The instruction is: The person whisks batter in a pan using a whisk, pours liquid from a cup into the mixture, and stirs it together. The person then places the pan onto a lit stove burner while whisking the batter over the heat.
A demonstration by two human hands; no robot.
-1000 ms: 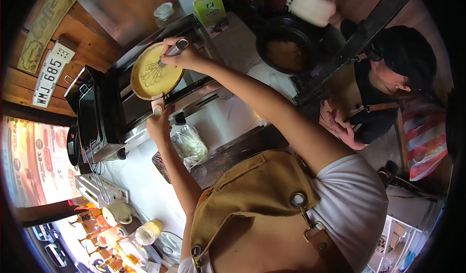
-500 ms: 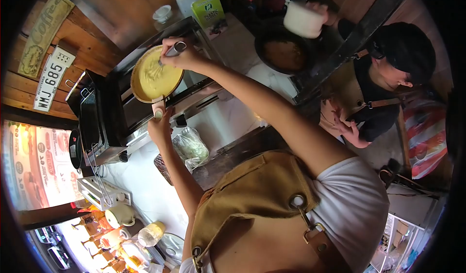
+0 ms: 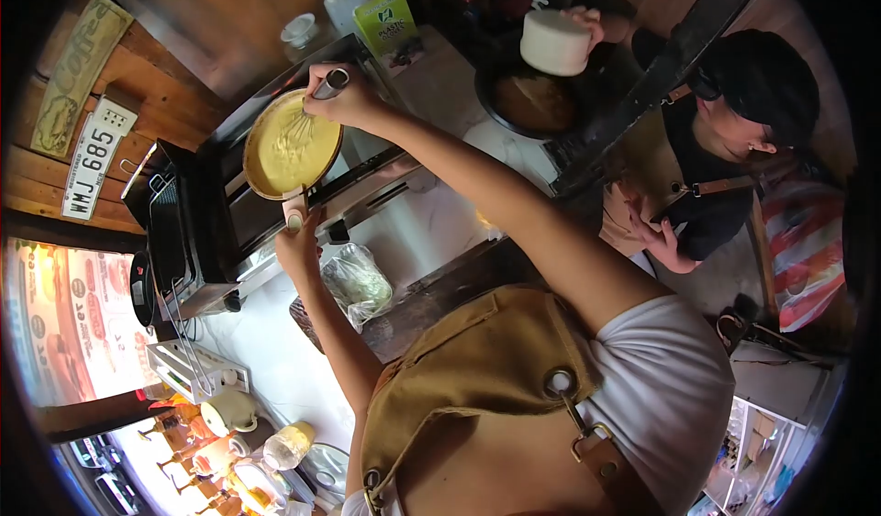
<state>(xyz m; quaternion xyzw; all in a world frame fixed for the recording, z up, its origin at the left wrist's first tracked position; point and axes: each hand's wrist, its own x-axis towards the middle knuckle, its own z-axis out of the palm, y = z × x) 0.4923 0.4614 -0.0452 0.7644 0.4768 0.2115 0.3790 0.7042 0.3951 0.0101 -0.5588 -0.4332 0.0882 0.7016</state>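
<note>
My right hand (image 3: 344,99) is closed around the handle of a wire whisk (image 3: 298,131). The whisk's wires dip into a thick yellow mixture (image 3: 284,156) in a round frying pan (image 3: 248,163). My left hand (image 3: 299,245) grips the pan's pale handle (image 3: 294,206) from the near side. The pan rests over a dark stovetop (image 3: 229,218). Below my left hand, a clear plastic bag (image 3: 356,282) with pale green contents lies beside my forearm.
At right, a co-worker (image 3: 707,149) holds a white container (image 3: 556,43) over a dark pan (image 3: 528,99) of brown contents. A black grill (image 3: 179,218) stands left. A green box (image 3: 389,28) sits behind; jars and bottles (image 3: 286,445) crowd the lower left.
The whisk has shifted within the yellow mixture, and its wires show more clearly. The co-worker's white container has moved slightly left and lower over the dark pan. My left hand keeps its grip.
</note>
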